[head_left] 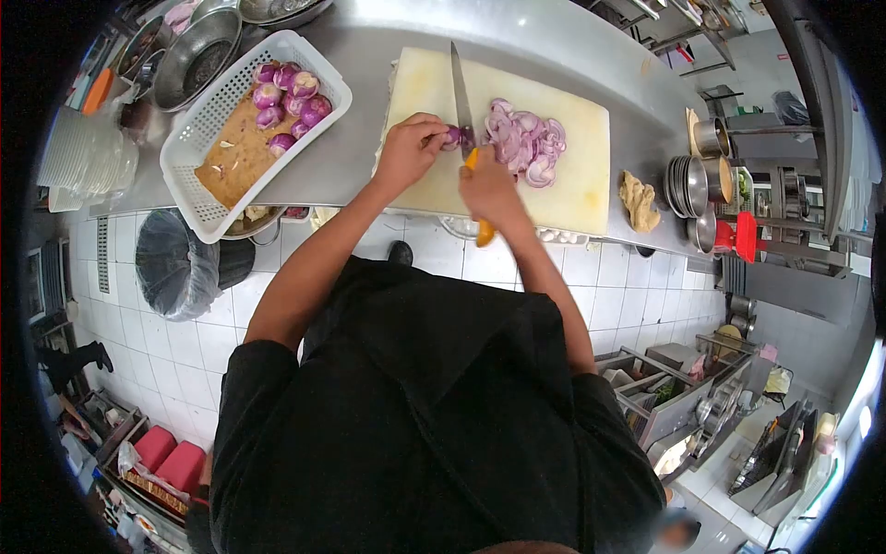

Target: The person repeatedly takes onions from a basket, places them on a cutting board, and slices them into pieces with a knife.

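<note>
My left hand [412,152] is closed on a red onion [451,138], holding it down on the cream cutting board [577,198]. In my right hand [494,192] is a kitchen knife [460,88] with an orange handle, its long blade pointing away from me and right beside the onion. To the right of the blade lies a loose pile of sliced red onion [526,143]. On the left, a white perforated basket [185,152] holds several peeled red onions [300,97] at its far end, with brown sheeting on its bottom.
A piece of ginger [639,201] lies right of the board, near stacked metal bowls [685,185]. Metal strainers [197,63] and stacked plastic containers [88,157] stand at the left. A lined bin [175,263] is on the floor below the basket. Another person's leg [78,360] shows far left.
</note>
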Tool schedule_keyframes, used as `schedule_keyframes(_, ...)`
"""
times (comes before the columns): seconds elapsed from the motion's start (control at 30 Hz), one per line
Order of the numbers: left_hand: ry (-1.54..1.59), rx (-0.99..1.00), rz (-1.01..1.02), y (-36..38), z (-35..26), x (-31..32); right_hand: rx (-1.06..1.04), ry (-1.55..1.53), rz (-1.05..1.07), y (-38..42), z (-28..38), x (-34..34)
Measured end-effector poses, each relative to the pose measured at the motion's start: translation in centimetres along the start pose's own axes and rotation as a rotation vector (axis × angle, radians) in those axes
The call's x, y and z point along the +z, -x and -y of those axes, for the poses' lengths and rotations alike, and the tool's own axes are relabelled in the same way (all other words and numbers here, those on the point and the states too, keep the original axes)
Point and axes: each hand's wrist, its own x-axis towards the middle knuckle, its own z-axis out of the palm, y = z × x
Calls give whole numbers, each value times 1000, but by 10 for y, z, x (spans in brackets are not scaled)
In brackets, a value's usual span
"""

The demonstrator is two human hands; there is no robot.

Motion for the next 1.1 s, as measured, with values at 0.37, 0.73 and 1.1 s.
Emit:
schedule_keyframes(0.37, -65, 5, -3, 1, 6, 2, 215, -167, 157, -4, 14, -11)
schedule_keyframes(0.73, 14, 0, -17, 0, 10, 2, 146, -137, 137, -3, 18, -17)
schedule_keyframes(1.1, -32, 4, -7, -1, -1, 0, 189, -101, 199, -4, 29, -36)
